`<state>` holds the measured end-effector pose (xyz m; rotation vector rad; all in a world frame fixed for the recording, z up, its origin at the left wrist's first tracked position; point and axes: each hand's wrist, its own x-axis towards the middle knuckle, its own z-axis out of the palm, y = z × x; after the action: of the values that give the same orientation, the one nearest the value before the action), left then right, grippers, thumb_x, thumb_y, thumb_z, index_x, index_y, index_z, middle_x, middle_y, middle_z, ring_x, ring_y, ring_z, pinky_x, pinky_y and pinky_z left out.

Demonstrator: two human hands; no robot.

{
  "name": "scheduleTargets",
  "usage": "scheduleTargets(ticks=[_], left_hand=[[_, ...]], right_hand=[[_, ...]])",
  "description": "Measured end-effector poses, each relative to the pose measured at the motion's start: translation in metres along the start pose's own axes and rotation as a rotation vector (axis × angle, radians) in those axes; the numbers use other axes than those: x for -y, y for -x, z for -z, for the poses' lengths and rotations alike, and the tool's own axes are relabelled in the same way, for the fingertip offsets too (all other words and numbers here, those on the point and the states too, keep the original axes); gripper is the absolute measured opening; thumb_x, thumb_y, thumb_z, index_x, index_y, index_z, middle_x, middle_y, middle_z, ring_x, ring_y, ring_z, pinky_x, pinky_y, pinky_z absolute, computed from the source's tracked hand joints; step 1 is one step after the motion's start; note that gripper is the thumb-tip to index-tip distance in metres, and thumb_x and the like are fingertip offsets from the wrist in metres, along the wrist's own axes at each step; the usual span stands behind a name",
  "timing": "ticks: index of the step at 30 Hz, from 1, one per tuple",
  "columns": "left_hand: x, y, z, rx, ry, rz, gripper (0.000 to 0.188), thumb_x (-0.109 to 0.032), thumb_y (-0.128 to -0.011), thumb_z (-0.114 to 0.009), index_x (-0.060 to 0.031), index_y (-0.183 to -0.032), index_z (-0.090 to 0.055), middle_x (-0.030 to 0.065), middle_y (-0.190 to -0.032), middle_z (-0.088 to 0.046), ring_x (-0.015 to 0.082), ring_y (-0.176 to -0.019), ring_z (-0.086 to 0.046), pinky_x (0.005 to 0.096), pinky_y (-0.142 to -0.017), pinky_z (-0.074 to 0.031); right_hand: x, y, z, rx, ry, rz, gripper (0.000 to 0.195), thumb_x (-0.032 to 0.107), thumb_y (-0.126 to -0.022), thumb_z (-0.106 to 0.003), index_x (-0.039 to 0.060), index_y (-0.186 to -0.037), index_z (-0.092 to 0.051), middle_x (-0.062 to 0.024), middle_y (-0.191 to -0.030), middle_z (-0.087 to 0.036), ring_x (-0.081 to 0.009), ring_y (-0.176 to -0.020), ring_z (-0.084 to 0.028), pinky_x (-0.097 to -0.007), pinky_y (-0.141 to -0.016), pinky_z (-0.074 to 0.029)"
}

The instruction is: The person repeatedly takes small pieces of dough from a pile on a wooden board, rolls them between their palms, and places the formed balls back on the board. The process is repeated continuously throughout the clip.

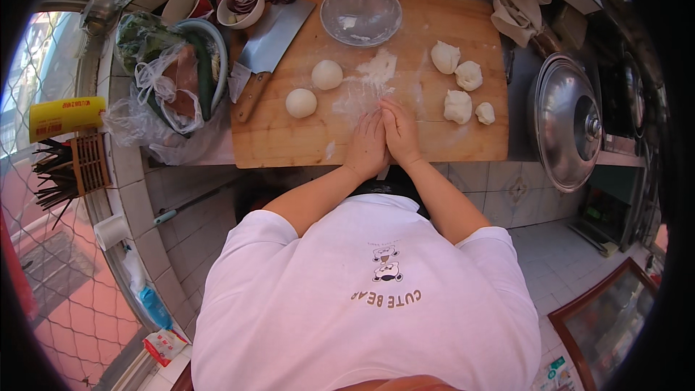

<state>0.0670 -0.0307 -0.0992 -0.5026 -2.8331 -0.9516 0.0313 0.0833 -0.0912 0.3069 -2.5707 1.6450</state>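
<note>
My left hand [368, 144] and my right hand [400, 131] are pressed together over the front middle of a wooden cutting board [271, 146]. Whether anything lies between the palms is hidden. Just beyond my fingertips is a patch of white flour [380, 65]. Two smooth dough balls, one nearer [301, 103] and one farther [327, 75], rest to the left. On the right are several rough dough pieces, among them a large one [457, 107] and a small one [485, 113]. A clear bowl [361, 13] dusted with flour stands at the board's back.
A cleaver [277, 35] lies on the board's left part, its wooden handle towards me. Left of it are a basin [220, 43] with bagged vegetables and a small bowl of cut onion [240, 6]. A lidded metal wok [567, 122] stands right of the board.
</note>
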Motion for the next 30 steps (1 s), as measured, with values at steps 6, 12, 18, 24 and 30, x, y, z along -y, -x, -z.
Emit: scheduleTargets(ticks=[6,12,18,24,30], left_hand=[[0.013,-0.030,0.019,0.014,0.045,0.037,0.055,-0.028,-0.072,-0.068,-0.0083,-0.121,-0.053,0.0166,-0.132,-0.045,0.0349,-0.127,-0.037,0.0516,-0.108,-0.022],[0.021,-0.058,0.012,0.032,-0.086,0.037,0.045,-0.027,-0.073,-0.068,-0.0103,-0.113,-0.059,0.0134,-0.130,-0.048,0.0328,-0.126,-0.039,0.0509,-0.109,-0.021],[-0.002,-0.004,0.006,0.021,0.002,0.008,0.058,-0.020,-0.074,-0.065,0.0018,-0.124,-0.045,0.0172,-0.131,-0.046,0.0344,-0.125,-0.039,0.0493,-0.109,-0.023],[0.005,-0.022,0.018,-0.006,0.047,0.076,0.057,-0.027,-0.071,-0.069,-0.0079,-0.123,-0.052,0.0167,-0.131,-0.046,0.0339,-0.124,-0.040,0.0508,-0.109,-0.021],[0.019,-0.059,0.019,0.004,-0.147,-0.010,0.049,-0.025,-0.074,-0.066,-0.0080,-0.118,-0.057,0.0175,-0.131,-0.046,0.0336,-0.125,-0.039,0.0530,-0.107,-0.021]], right_hand=[[-0.035,-0.033,0.016,0.015,0.244,0.216,0.029,0.020,-0.092,-0.045,0.0055,-0.112,-0.060,-0.0138,-0.117,-0.060,-0.0327,-0.113,-0.052,-0.0447,-0.102,-0.035],[-0.022,-0.065,0.013,-0.055,0.008,-0.060,0.028,0.019,-0.092,-0.046,0.0033,-0.109,-0.061,-0.0142,-0.113,-0.061,-0.0329,-0.114,-0.052,-0.0415,-0.100,-0.037],[-0.003,-0.006,0.000,0.029,0.088,0.065,0.029,0.020,-0.093,-0.046,0.0029,-0.110,-0.061,-0.0151,-0.113,-0.061,-0.0311,-0.110,-0.055,-0.0390,-0.097,-0.040],[-0.031,-0.023,0.020,0.017,0.327,0.210,0.028,0.022,-0.092,-0.045,0.0067,-0.109,-0.063,-0.0131,-0.116,-0.061,-0.0310,-0.116,-0.051,-0.0469,-0.104,-0.032],[-0.035,-0.061,0.009,-0.117,0.175,0.064,0.031,0.022,-0.093,-0.043,0.0035,-0.110,-0.061,-0.0156,-0.118,-0.059,-0.0332,-0.119,-0.048,-0.0445,-0.104,-0.032]])
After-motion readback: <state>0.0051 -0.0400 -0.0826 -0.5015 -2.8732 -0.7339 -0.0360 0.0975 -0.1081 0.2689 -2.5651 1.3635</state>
